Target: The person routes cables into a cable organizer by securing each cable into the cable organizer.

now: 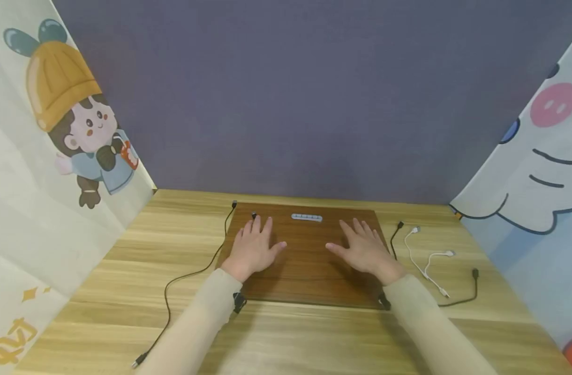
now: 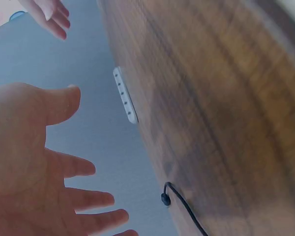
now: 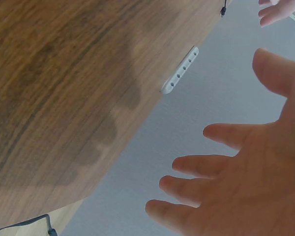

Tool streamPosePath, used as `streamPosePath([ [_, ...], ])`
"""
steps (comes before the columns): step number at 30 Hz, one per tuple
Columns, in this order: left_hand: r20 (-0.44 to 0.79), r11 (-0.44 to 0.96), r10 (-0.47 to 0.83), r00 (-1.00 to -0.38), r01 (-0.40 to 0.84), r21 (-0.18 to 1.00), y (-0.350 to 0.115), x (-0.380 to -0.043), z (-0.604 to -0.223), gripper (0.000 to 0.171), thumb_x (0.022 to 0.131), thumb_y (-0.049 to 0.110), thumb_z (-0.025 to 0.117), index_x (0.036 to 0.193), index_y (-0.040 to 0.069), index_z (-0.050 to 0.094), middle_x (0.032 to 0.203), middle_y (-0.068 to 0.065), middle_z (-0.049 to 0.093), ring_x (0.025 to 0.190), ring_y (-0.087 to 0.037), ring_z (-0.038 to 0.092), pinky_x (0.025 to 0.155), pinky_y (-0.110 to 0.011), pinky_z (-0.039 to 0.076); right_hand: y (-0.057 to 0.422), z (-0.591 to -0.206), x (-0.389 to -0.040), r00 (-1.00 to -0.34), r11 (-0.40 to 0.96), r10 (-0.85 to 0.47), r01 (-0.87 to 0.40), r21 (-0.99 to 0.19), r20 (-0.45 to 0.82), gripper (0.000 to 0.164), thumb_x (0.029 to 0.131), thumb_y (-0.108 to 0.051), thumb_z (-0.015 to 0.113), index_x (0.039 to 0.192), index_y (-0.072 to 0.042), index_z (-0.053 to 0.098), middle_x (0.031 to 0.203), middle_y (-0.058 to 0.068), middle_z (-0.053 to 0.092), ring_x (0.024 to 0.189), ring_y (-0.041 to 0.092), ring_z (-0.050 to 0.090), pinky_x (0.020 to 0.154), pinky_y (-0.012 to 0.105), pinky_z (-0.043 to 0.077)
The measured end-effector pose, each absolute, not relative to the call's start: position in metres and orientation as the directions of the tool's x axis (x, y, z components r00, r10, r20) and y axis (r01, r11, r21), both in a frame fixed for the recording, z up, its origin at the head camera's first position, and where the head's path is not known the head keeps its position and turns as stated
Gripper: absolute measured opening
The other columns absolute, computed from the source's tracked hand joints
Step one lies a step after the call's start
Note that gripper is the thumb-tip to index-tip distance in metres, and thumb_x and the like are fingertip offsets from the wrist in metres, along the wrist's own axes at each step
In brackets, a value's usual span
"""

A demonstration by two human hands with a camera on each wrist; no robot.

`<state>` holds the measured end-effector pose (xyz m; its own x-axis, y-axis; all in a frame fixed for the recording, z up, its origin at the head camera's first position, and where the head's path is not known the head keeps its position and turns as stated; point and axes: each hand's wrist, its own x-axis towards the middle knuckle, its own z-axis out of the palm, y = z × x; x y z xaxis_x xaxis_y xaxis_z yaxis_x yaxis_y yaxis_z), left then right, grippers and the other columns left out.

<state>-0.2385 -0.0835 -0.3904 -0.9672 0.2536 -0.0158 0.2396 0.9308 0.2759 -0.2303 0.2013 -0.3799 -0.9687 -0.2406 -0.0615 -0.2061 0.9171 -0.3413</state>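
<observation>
My left hand hovers over the left part of a dark brown wooden board, fingers spread and holding nothing. Over the right part, my right hand is likewise spread and apart from the surface, as the right wrist view confirms. Between them, near the board's far edge, lies a white cable holder strip with a row of slots, seen also in the left wrist view. Just beyond my left fingertips is a black cable end; the rest of that cable is partly hidden by the hand in the head view.
A long black cable curves along the table left of the board. To the right lie a white branching cable and black cable ends. A grey-purple panel stands behind the table, with printed cloth on both sides.
</observation>
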Motion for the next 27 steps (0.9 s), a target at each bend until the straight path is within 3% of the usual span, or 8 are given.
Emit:
streamPosePath([
  [9,-0.08,0.947,0.206,-0.975,0.178,0.269,-0.087,-0.269,-0.378,0.075,0.106,0.05,0.046,0.16,0.004,0.025,0.162,-0.027,0.026,0.146,-0.047,0.029,0.113,-0.06,0.035,0.2,-0.384,-0.235,-0.965,0.924,-0.249,-0.211,-0.319,-0.082,0.096,0.097,-0.073,0.042,0.161,-0.005,0.023,0.163,0.033,0.011,0.149,0.054,0.009,0.117,0.069,0.007],
  [15,-0.109,0.955,0.183,-0.977,0.151,0.254,-0.095,-0.29,-0.374,0.065,0.107,0.042,0.046,0.156,0.0,0.034,0.158,-0.028,0.032,0.143,-0.048,0.034,0.112,-0.059,0.037,0.199,-0.386,-0.236,-0.956,0.934,-0.249,-0.195,-0.298,-0.155,0.09,0.097,-0.062,0.057,0.161,-0.006,0.026,0.161,0.034,0.016,0.147,0.056,0.015,0.116,0.069,0.016],
  [27,-0.102,0.958,0.16,-0.982,0.13,0.257,-0.103,-0.317,-0.373,0.056,0.107,0.033,0.046,0.15,-0.003,0.042,0.154,-0.028,0.039,0.14,-0.046,0.04,0.113,-0.056,0.037,0.201,-0.403,-0.235,-0.923,0.944,-0.255,-0.173,-0.282,-0.288,0.092,0.092,-0.066,0.061,0.161,-0.012,0.03,0.163,0.032,0.015,0.147,0.056,0.014,0.111,0.075,0.021],
])
